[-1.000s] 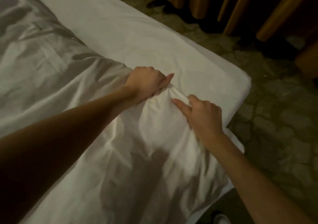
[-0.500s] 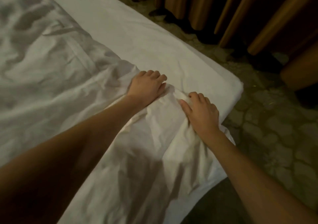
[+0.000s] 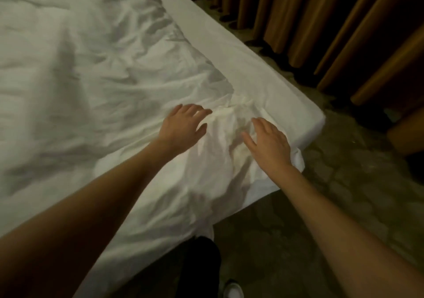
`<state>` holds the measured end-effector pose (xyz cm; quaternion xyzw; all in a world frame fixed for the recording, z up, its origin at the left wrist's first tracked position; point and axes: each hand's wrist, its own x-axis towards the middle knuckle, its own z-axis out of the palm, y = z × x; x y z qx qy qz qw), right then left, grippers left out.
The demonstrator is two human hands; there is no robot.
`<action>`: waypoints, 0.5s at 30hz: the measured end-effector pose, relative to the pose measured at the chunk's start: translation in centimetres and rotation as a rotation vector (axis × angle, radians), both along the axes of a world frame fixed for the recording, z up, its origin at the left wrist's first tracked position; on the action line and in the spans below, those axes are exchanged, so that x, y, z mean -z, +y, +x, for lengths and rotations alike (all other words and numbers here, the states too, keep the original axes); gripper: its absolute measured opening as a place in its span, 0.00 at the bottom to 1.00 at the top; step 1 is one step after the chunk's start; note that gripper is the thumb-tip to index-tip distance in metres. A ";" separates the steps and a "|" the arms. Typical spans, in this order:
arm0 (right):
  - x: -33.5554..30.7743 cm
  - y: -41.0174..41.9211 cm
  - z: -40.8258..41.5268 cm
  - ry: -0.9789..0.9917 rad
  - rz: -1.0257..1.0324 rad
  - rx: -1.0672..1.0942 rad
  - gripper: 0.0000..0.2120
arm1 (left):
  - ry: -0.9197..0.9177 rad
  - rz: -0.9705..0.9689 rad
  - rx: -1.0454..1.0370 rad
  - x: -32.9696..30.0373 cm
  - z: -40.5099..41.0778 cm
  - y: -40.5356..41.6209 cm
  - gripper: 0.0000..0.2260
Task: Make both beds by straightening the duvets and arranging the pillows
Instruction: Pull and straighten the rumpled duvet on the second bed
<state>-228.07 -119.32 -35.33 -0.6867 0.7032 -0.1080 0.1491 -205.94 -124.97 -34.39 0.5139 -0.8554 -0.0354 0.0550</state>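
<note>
A white, wrinkled duvet [image 3: 96,86] covers most of the bed, and its crumpled corner lies near the bed's foot corner. The white bed sheet [image 3: 263,84] shows bare along the right side of the mattress. My left hand [image 3: 183,128] is over the duvet corner with fingers spread and straight. My right hand [image 3: 268,144] lies flat with straight fingers on the same corner, just left of the mattress edge. Neither hand grips any fabric. No pillows are in view.
Orange-brown curtains [image 3: 332,22] hang along the far right side of the bed. A patterned carpet floor [image 3: 355,183] surrounds the bed's corner. My dark trouser leg [image 3: 202,268] and a white shoe [image 3: 234,288] stand at the bed's foot edge.
Both hands have let go of the duvet corner and opened flat, moving apart. The view has lifted, showing more of the duvet and curtains.
</note>
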 end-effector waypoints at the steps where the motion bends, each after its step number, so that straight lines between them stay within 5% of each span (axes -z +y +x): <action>1: -0.9 0.7 0.9 -0.003 0.000 -0.017 0.26 | 0.006 -0.009 -0.028 -0.9 1.5 1.6 0.18; 15: -10.7 10.7 22.3 -0.045 0.066 -0.312 0.27 | 0.045 0.057 -0.462 -11.9 24.3 19.1 0.20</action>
